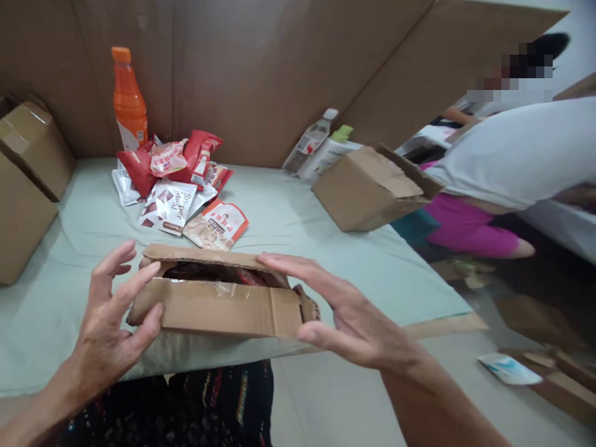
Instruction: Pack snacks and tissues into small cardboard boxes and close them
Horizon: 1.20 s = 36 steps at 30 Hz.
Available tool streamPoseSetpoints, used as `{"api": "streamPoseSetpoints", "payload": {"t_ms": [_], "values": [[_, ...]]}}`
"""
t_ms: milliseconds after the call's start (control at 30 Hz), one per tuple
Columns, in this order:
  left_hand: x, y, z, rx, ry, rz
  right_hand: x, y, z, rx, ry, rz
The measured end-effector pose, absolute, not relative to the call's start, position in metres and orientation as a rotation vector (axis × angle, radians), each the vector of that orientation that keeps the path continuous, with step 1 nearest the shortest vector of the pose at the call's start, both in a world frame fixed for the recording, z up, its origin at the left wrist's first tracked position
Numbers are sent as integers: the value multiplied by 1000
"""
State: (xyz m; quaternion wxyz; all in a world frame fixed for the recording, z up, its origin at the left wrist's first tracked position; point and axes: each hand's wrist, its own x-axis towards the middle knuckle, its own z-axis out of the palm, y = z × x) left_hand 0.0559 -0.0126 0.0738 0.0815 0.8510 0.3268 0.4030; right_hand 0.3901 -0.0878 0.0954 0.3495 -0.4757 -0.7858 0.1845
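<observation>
Small brown carton (223, 308), part-open, at the near edge of the cloth-covered worktop (284, 214), its contents (251, 277) partly visible. Left hand (108, 320): grip open, fingers spread about the left end; right hand (356, 316): grip likewise open, fingertips at the top flap (200, 253). Handling, as judged: probably light, walls stiff, flaps yielding; best held by both end walls.

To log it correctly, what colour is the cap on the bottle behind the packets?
The cap is orange, clearest in the head view.
</observation>
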Motion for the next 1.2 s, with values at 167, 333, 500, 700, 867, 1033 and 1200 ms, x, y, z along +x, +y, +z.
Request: {"api": "streamPoseSetpoints", "payload": {"t_ms": [167,333,500,700,867,1033,1200], "values": [[57,-6,73,2597,830,1006,374,-93,79,-1295,-1945,276],[53,-3,72,2625,777,973,381,-96,80,-1197,-1974,264],[52,0,70,2613,777,979,389,-110,76,-1172,-1740,174],[53,0,72,2602,839,936,380,-115,74,-1246,-1758,-24],[50,-4,90,2495,948,806,378,-117,68,-1243,-1638,63],[41,-6,106,2248,739,866,379,-120,62,-1238,-1574,152],[31,-4,107,2251,555,839,380,-119,62,-1205,-1553,239]]}}
